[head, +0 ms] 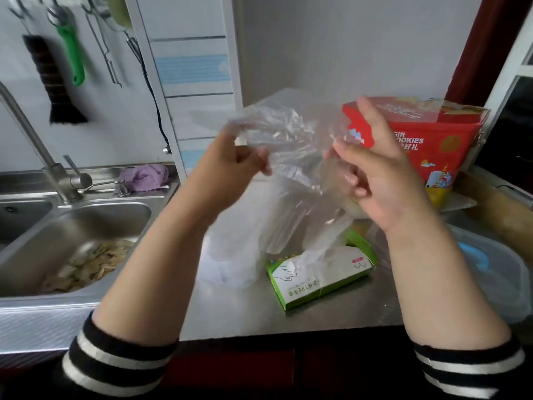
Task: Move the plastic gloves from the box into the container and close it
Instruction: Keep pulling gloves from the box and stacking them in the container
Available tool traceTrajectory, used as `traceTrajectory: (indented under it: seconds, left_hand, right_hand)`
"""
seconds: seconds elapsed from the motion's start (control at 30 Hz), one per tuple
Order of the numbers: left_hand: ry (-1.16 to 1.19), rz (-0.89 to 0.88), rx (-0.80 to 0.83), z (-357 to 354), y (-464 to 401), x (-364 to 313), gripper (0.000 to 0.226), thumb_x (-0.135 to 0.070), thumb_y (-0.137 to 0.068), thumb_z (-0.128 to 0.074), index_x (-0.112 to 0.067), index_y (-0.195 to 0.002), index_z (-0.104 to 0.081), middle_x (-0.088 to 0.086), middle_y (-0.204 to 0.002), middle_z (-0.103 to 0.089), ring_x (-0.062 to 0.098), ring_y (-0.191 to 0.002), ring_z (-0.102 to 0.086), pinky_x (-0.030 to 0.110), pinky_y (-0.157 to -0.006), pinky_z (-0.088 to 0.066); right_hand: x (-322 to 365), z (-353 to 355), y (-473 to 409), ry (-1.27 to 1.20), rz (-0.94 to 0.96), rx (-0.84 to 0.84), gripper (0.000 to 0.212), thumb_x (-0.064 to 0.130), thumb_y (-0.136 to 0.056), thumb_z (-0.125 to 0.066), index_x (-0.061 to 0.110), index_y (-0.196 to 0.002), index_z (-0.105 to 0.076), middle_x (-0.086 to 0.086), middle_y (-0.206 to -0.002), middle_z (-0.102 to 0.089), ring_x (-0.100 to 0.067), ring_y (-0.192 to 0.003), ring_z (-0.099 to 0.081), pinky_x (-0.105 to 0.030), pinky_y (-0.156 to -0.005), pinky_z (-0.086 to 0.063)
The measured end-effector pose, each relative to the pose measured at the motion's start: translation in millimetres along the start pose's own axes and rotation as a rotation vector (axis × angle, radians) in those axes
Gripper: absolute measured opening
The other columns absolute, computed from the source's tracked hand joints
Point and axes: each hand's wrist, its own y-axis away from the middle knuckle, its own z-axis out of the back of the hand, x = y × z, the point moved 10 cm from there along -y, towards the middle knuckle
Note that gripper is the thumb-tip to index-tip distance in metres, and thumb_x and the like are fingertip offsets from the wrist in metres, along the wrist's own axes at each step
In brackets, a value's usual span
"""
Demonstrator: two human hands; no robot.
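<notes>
A bunch of clear plastic gloves point(291, 168) hangs in the air between my hands, its lower ends trailing down to the green and white glove box point(314, 280) lying on the steel counter. My left hand point(230, 166) pinches the upper left part of the bunch. My right hand point(375, 166) grips the right side with thumb and curled fingers, index finger raised. A clear plastic container point(501, 272) with a blue part showing through it sits at the right counter edge, partly behind my right forearm.
A red cookie box point(427, 140) stands behind my right hand. The steel sink point(86, 235) on the left holds vegetable peelings, with a tap point(43, 157) and a purple cloth point(144, 174) behind it. A brush and utensils hang on the wall.
</notes>
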Motion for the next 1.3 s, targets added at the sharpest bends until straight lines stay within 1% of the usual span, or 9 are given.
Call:
traceTrajectory:
  seconds: [0.23, 0.37, 0.43, 0.53, 0.77, 0.9, 0.97, 1.13, 1.3]
  left_hand:
    - [-0.308, 0.232, -0.131, 83, -37, 80, 0.055, -0.029, -0.085, -0.073, -0.01, -0.13, -0.047, -0.011, -0.066, -0.068, 0.008, -0.056, -0.054, 0.029, -0.065, -0.041]
    - [-0.553, 0.309, -0.256, 107, -28, 105, 0.074, -0.038, -0.084, -0.072, -0.005, -0.139, -0.036, 0.006, -0.108, -0.068, 0.027, -0.096, -0.062, 0.037, -0.084, -0.046]
    - [-0.766, 0.207, -0.399, 120, -17, 84, 0.082, -0.036, -0.086, -0.07, -0.004, -0.147, -0.026, 0.017, -0.14, -0.048, 0.038, -0.125, -0.044, 0.045, -0.105, -0.034]
    - [-0.964, -0.105, -0.462, 103, -4, 32, 0.06, -0.028, -0.09, -0.064, -0.004, -0.14, -0.041, 0.019, -0.143, -0.042, 0.04, -0.124, -0.041, 0.045, -0.104, -0.032]
    - [-1.149, 0.221, 0.544, -2, 6, 104, 0.042, -0.035, -0.103, -0.037, -0.033, -0.145, -0.037, -0.001, -0.155, -0.03, 0.029, -0.138, -0.034, 0.043, -0.113, -0.028]
    - [-1.073, 0.325, 0.692, -11, 8, 134, 0.042, -0.024, -0.104, -0.029, -0.034, -0.143, -0.039, 0.0, -0.152, -0.033, 0.025, -0.135, -0.04, 0.041, -0.112, -0.03]
    - [-1.08, 0.333, 0.743, -17, 9, 144, 0.041, -0.028, -0.104, -0.029, -0.031, -0.145, -0.038, 0.001, -0.153, -0.033, 0.024, -0.137, -0.038, 0.041, -0.114, -0.028]
    - [-1.019, 0.395, 1.0, -35, 21, 161, 0.044, -0.03, -0.104, -0.036, -0.026, -0.148, -0.034, 0.002, -0.156, -0.028, 0.023, -0.142, -0.029, 0.035, -0.116, -0.02]
    - [-0.904, 0.702, 0.999, -29, 29, 194, 0.066, -0.049, -0.103, -0.027, -0.013, -0.155, -0.009, 0.001, -0.162, -0.013, 0.019, -0.149, -0.009, 0.034, -0.12, -0.008]
  right_hand:
    - [-45, -53, -69, 0.604, 0.059, -0.098, 0.049, 0.018, -0.091, -0.062, 0.028, -0.135, -0.043, 0.01, -0.066, -0.065, -0.009, -0.065, -0.066, -0.028, -0.062, -0.049]
    - [-76, -77, -88, 1.014, -0.046, -0.02, 0.051, 0.031, -0.091, -0.055, 0.033, -0.139, -0.037, -0.001, -0.112, -0.068, -0.028, -0.104, -0.063, -0.038, -0.088, -0.049]
    - [-82, -84, -89, 1.17, -0.071, 0.034, 0.049, 0.029, -0.094, -0.052, 0.029, -0.14, -0.036, -0.002, -0.121, -0.064, -0.029, -0.111, -0.06, -0.034, -0.087, -0.045]
    - [-84, -84, -88, 1.288, -0.083, 0.031, 0.041, 0.024, -0.097, -0.048, 0.023, -0.137, -0.039, -0.006, -0.123, -0.062, -0.032, -0.112, -0.058, -0.034, -0.083, -0.042]
    - [-110, -87, -90, 1.494, -0.167, 0.065, 0.043, 0.012, -0.094, -0.049, 0.013, -0.135, -0.037, -0.011, -0.128, -0.054, -0.032, -0.114, -0.055, -0.034, -0.078, -0.042]
    - [-75, -115, -84, 1.719, 0.247, -0.068, 0.04, 0.003, -0.089, -0.047, 0.011, -0.128, -0.044, -0.015, -0.132, -0.041, -0.036, -0.114, -0.045, -0.039, -0.085, -0.04]
    - [-87, -144, -77, 1.751, 0.389, 0.155, 0.043, 0.002, -0.088, -0.046, 0.013, -0.129, -0.045, -0.013, -0.133, -0.041, -0.035, -0.116, -0.044, -0.04, -0.088, -0.039]
    - [-177, -135, -80, 1.846, -0.197, 0.756, 0.072, 0.027, -0.086, -0.066, 0.024, -0.148, -0.029, -0.014, -0.147, -0.03, -0.038, -0.131, -0.036, -0.045, -0.098, -0.04]
    - [-202, -139, -80, 1.91, -0.358, 1.013, 0.092, 0.046, -0.081, -0.073, 0.028, -0.154, -0.019, -0.006, -0.155, -0.029, -0.031, -0.135, -0.037, -0.04, -0.104, -0.04]
